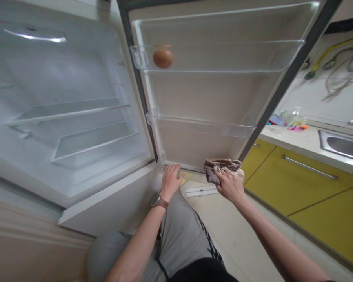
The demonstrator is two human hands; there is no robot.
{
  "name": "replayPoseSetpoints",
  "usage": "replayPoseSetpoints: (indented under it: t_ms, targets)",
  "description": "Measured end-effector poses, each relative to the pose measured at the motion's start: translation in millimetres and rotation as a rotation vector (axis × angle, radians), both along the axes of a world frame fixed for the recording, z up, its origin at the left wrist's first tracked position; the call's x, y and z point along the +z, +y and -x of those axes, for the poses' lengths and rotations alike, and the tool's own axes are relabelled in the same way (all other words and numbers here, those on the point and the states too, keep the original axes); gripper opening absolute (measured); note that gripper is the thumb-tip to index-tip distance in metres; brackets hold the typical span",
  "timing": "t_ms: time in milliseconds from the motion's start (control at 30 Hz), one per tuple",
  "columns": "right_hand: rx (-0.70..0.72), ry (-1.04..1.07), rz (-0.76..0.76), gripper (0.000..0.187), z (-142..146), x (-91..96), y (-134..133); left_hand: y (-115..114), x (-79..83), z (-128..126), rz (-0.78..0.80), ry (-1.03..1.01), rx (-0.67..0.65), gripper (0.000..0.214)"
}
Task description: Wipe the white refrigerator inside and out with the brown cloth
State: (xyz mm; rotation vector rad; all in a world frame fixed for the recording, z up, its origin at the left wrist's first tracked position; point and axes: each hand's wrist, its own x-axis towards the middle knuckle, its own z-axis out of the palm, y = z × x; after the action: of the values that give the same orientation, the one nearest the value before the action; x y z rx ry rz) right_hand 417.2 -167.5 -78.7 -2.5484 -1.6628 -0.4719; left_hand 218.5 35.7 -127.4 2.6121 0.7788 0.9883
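My right grip (231, 184) clenched on bunched cloth (212, 173), at bottom right corner of refrigerator door (200, 94). My left grip (171, 181) at door's bottom edge, near left corner; cannot tell whether grasping. Egg (162, 58) at left end of top bin (229, 58).

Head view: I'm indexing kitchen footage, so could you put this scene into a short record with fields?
Left hand: the left hand is at the lower edge of the door
Right hand: the right hand holds a bunched cloth at the door's lower corner
Door: swung open, with clear racks
Upper rack: one brown egg, near its left end
Fridge: two shelves visible inside
Left wrist: watch with brown strap
Right side: counter with sink, yellow drawers below
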Motion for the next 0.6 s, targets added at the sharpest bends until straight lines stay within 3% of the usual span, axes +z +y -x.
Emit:
replayPoseSetpoints:
  t_ms: [167,300,467,600]
  targets:
    - [-0.087,0.119,0.172,0.040,-3.3,28.2,42.0,-9.6,-22.6,29.2,0.034,-0.119,0.075,0.038]
    - [-0.070,0.303,0.341,0.046,-15.8,35.4,87.1,-21.5,-37.5,39.6,0.049,-0.066,0.019,0.043]
    - [0.043,0.473,0.537,0.034,-13.8,28.5,147.3,-37.8,-32.8,36.3,0.019,-0.009,-0.069,0.048]
    - [0.100,0.558,0.610,0.023,17.3,19.6,196.3,-53.2,-26.7,25.9,-0.035,0.078,-0.254,0.062]
